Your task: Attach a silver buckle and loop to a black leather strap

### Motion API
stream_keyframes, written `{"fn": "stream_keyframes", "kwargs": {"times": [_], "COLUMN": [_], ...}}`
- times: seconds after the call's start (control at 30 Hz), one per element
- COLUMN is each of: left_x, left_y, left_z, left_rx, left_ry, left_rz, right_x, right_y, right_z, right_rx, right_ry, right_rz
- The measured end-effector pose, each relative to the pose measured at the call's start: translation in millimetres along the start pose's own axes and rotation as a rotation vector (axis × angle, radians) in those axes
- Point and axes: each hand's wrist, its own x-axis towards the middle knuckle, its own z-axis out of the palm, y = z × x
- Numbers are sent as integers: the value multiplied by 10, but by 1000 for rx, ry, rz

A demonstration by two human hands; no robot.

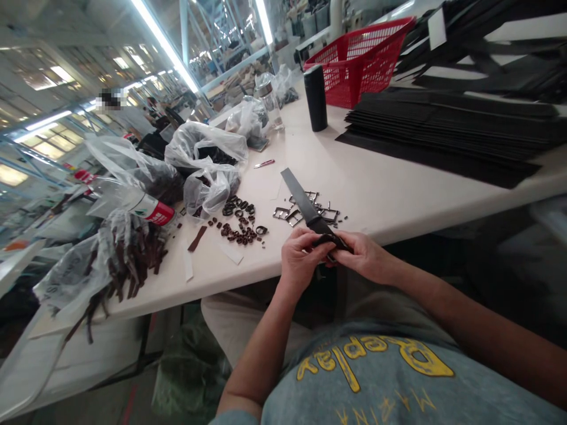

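Observation:
A dark leather strap (299,195) is gripped by both my hands near the table's front edge. Its flat end slants up and away over the table, and a dark loop seems to cross it just beyond my fingers. My left hand (297,258) pinches the strap's near part. On the other side, my right hand (367,255) has its fingers closed round the same part; the fingers partly hide what lies between them. Several metal buckles (295,217) lie under and beside the strap. Small brown and black loops (241,233) are heaped to the left.
Plastic bags (206,144) and a bundle of brown strips (133,254) crowd the left side. A red-handled tool (264,163) lies mid-table. Farther back stand a black tumbler (315,100) and a red basket (349,74). Stacked black strips (443,130) cover the right. A person is in the background.

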Motion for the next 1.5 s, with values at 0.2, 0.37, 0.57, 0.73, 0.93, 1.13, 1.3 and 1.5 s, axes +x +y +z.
{"fn": "stream_keyframes", "kwargs": {"times": [0.2, 0.37, 0.57, 0.73, 0.93, 1.13, 1.3, 1.5], "left_x": [-72, -98, -135, -142, 21, 20, -61, -125], "left_y": [125, 74, 25, 32, 161, 277, 198, 163], "left_z": [-76, 7, 184, 213, 207, 282, 339, 392], "left_rx": [236, 6, -396, -491, -868, -981, -914, -831], "left_ry": [-117, 14, 175, 305, 247, 231, 194, 158], "left_rz": [240, 62, -124, -210, -426, -415, -346, -284], "right_x": [9, 7, -11, -34, -85, -58, -21, -15], "right_y": [-35, -46, -12, -33, 4, 17, 32, 28], "right_z": [18, 81, 123, 125, 149, 168, 146, 134], "right_rx": [84, 74, 79, 48, -76, -265, -252, -279], "right_ry": [77, 153, 191, 241, 248, 364, 361, 354], "right_rz": [7, -14, -32, -109, -116, -92, -5, -11]}}
